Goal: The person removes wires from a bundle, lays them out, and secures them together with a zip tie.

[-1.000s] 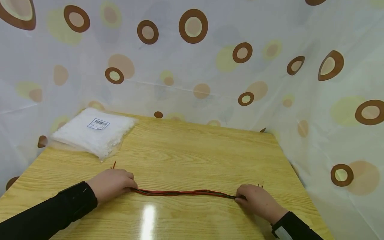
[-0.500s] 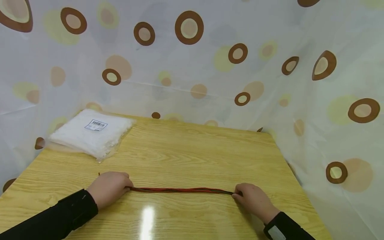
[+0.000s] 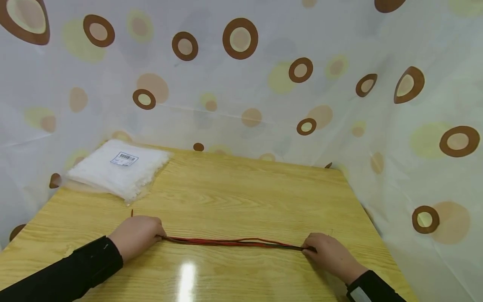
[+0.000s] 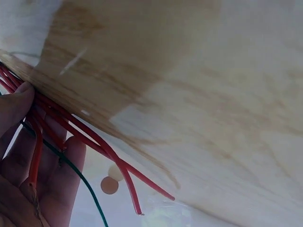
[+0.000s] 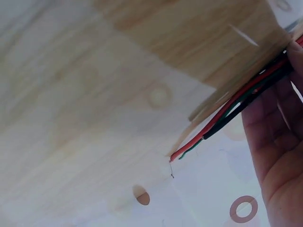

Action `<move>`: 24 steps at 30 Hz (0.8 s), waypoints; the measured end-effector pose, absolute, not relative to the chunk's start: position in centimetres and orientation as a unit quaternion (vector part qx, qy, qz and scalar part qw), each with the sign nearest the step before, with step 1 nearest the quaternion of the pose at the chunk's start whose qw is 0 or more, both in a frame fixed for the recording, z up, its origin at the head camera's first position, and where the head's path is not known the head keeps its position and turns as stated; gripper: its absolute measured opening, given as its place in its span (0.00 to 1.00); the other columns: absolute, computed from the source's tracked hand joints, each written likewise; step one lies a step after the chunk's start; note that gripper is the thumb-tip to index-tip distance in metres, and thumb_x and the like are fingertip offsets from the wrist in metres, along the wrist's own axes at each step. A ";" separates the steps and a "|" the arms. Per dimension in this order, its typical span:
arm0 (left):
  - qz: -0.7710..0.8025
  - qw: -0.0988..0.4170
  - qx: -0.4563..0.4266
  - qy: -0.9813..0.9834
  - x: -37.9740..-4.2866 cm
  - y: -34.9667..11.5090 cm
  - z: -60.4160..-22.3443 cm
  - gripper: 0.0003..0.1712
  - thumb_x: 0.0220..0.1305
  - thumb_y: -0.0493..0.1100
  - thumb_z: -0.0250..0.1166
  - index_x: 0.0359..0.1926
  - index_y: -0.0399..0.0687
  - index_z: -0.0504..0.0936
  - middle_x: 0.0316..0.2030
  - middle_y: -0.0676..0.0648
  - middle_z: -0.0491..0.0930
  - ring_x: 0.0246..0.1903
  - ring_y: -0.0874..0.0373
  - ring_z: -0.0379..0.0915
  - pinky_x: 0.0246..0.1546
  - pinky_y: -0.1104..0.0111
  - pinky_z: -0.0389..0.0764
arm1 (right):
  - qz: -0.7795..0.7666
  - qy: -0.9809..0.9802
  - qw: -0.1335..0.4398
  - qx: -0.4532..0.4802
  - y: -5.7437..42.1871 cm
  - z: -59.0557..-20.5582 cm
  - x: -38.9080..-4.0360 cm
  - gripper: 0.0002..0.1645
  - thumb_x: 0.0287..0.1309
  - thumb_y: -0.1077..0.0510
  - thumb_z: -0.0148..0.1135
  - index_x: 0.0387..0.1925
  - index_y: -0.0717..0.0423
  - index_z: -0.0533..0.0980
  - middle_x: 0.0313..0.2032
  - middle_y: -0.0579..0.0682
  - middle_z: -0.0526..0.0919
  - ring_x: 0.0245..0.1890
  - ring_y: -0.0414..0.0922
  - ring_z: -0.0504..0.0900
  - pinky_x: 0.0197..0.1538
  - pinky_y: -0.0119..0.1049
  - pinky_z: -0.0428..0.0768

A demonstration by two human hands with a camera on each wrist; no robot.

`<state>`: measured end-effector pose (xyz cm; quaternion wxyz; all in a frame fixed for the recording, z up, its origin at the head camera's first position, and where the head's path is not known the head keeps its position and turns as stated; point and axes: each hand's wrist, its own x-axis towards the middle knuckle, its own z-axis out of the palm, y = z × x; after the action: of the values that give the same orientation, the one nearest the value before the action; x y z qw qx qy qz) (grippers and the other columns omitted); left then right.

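Wires [image 3: 226, 242] in red, black and green stretch as one loose bundle between a person's two hands, low over the near part of a wood-grain worktop [image 3: 245, 193]. Whether the middle of the bundle touches the surface cannot be told. The left hand [image 3: 137, 233] grips one end, and in the left wrist view its thumb presses the strands against the fingers. Past that hold, several red tips fan out, two of them crossing, while a thin green strand curves downward below them. The right hand [image 3: 332, 253] pinches the other end between thumb and fingers. In the right wrist view, red, green and black ends run out beyond that grasp close together, the red one reaching farthest, with a fine bare strand at its tip. Along the span, one red wire bows slightly away from the rest. Both arms wear black sleeves [image 3: 49, 272]. Toward the far left corner of the worktop, well apart from the bundle, lies a clear plastic bag [image 3: 117, 167] packed with white contents and bearing a barcode label [image 3: 124, 159]. Behind, a pale sheet [image 3: 241, 88] printed with brown, tan and yellow circles hangs around the worktop.
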<state>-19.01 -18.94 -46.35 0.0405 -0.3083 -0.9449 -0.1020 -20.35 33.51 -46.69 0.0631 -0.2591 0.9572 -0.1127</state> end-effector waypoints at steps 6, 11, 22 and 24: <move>-0.097 0.068 -0.308 -0.944 -18.9 -18.9 -46.3 0.06 0.55 0.39 0.74 0.29 0.58 0.89 0.24 0.61 0.78 0.25 0.65 0.77 0.26 0.67 0.79 | -0.096 0.970 0.048 -0.219 33.0 -46.6 -20.1 0.06 0.59 0.57 0.69 0.30 0.42 0.80 0.27 0.33 0.74 0.26 0.29 0.72 0.30 0.32 0.75; -0.089 0.073 -0.279 -0.953 -18.7 -18.7 -46.3 0.05 0.55 0.40 0.74 0.27 0.58 0.88 0.24 0.61 0.78 0.25 0.64 0.77 0.26 0.66 0.80 | -0.097 0.974 0.046 -0.200 32.6 -46.7 -20.2 0.06 0.59 0.58 0.69 0.31 0.43 0.80 0.27 0.34 0.74 0.25 0.29 0.71 0.29 0.32 0.74; -0.087 0.069 -0.310 -0.944 -19.1 -18.7 -46.1 0.09 0.56 0.39 0.73 0.25 0.60 0.87 0.23 0.62 0.77 0.24 0.64 0.76 0.28 0.65 0.80 | -0.062 0.963 0.038 -0.261 32.6 -46.5 -21.0 0.06 0.58 0.58 0.70 0.30 0.42 0.81 0.28 0.33 0.74 0.28 0.32 0.74 0.35 0.37 0.79; -0.074 0.070 -0.322 -0.941 -19.2 -18.7 -46.1 0.09 0.56 0.40 0.73 0.24 0.61 0.87 0.22 0.62 0.75 0.23 0.64 0.75 0.29 0.64 0.79 | -0.055 0.957 0.025 -0.285 32.7 -46.6 -21.0 0.06 0.57 0.58 0.70 0.30 0.42 0.81 0.28 0.33 0.75 0.29 0.32 0.74 0.35 0.37 0.79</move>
<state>-19.21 -18.66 -46.13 0.0701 -0.3218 -0.9413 -0.0743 -20.96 32.74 -46.57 0.0248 -0.2845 0.9568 -0.0551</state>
